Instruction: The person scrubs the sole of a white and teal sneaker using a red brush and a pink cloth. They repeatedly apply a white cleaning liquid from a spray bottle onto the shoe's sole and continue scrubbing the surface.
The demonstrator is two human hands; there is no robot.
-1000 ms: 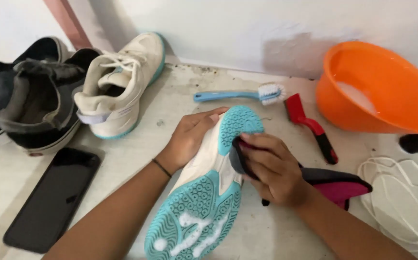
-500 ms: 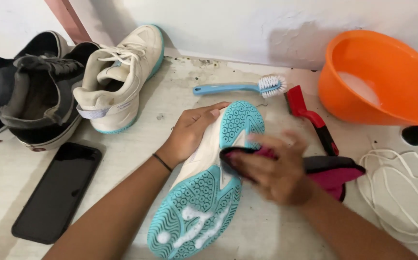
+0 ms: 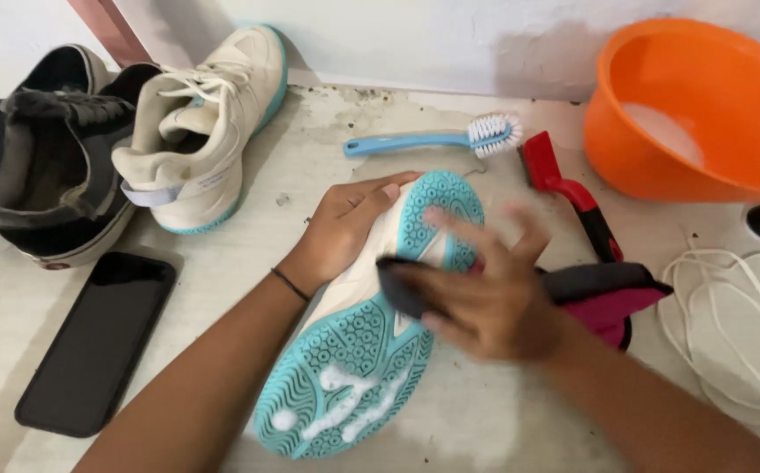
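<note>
Head view looks down on a white sneaker (image 3: 371, 350) lying sole-up in the middle of the pale floor, its turquoise tread facing the camera, toe pointing away toward the wall and heel nearest the viewer. White foam sits in streaks on the heel part of the tread. The left hand (image 3: 349, 223) grips the shoe's side near the toe, fingers pressed together and curled over the upper's edge, with a thin dark band on the wrist. The right hand (image 3: 485, 298) is over the middle of the sole, blurred with motion; its fingers are spread, while the thumb and palm press a dark cloth (image 3: 402, 285) against the tread.

Just beside the right hand, on its right, lies a dark and magenta shoe insole (image 3: 608, 298), partly hidden by the hand. A red brush with a black handle (image 3: 573, 197) lies beyond it, and a blue brush with white bristles (image 3: 437, 138) lies near the wall, just past the sneaker's toe. An orange basin (image 3: 704, 114) stands at the upper right with white suds inside. White laces (image 3: 739, 324) lie coiled on the floor below the basin.

To the left, the matching white sneaker (image 3: 200, 131) stands upright near the wall, touching a dark shoe (image 3: 56, 184) beside it. A black phone (image 3: 100, 342) lies flat, screen up, near the left forearm.
</note>
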